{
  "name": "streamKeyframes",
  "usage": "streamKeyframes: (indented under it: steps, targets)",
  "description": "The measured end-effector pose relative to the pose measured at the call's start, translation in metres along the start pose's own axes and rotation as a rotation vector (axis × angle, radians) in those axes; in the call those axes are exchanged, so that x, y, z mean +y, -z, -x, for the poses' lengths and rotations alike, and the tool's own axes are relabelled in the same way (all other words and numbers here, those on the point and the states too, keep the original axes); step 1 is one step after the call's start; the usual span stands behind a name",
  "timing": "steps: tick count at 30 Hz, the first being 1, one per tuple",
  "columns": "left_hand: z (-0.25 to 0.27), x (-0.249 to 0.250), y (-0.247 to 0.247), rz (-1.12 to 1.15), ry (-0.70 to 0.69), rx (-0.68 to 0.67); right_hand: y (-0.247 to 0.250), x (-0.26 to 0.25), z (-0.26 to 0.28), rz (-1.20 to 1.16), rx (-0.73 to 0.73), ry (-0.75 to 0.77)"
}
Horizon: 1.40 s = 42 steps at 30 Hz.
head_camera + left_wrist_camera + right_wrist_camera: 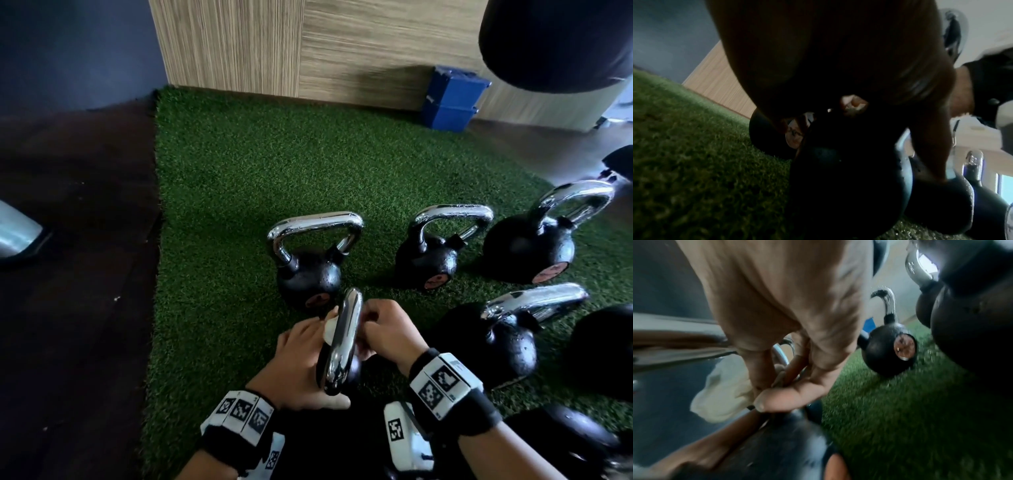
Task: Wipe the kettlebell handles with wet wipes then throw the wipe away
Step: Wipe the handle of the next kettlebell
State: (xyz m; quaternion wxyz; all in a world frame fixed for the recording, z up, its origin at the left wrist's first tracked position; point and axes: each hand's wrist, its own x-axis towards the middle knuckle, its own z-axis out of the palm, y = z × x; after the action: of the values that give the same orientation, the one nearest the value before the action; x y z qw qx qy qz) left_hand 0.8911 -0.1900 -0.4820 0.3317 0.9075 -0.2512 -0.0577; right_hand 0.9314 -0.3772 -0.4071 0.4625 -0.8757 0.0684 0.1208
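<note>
The nearest kettlebell's chrome handle [342, 342] points away from me, and its black body [849, 186] sits on the turf below my hands. My left hand [308, 353] holds the handle from the left, fingers along its side and thumb round the near end. From the right, my right hand [373, 329] reaches in and pinches a white wet wipe [721, 392] between thumb and fingers [777, 395]. Part of the wipe [330, 329] shows against the left side of the handle. The left wrist view is mostly dark palm.
Several more black kettlebells with chrome handles stand on the green turf [239, 171]: one just beyond my hands [308, 270], two further right [428, 257] [527, 246], one at my right [507, 335]. A blue box [448, 99] stands by the wooden wall. Dark floor lies left.
</note>
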Motion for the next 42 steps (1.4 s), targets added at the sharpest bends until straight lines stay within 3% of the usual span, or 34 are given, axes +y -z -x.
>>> streamKeyframes:
  steps: [4,6,10,18,29,34,38,42]
  targets:
    - [0.015,0.009,0.013,0.227,-0.017,0.169,0.027,-0.007,0.003,0.238,0.154,0.308]
    - [0.023,0.018,0.019,0.353,-0.034,0.266,0.037,-0.017,0.000,0.297,0.094,0.476]
    - [0.027,0.039,0.032,0.299,-0.028,0.377,0.045,-0.037,-0.006,0.602,-0.113,0.640]
    - [0.038,0.042,0.062,0.238,-0.013,0.325,0.062,-0.041,0.025,0.743,-0.119,0.540]
    - [0.040,0.019,0.064,0.429,0.029,0.312,0.080,-0.028,0.050,0.689,-0.127,0.508]
    - [0.027,-0.023,0.070,0.613,0.265,0.361,0.103,-0.054,0.032,0.406,0.121,0.545]
    - [-0.018,-0.071,0.077,0.485,0.442,0.385,0.098,-0.087,-0.006,0.412,0.386,0.590]
    - [-0.065,-0.085,0.079,0.443,0.505,0.368,0.077,-0.111,-0.048,0.459,0.449,0.670]
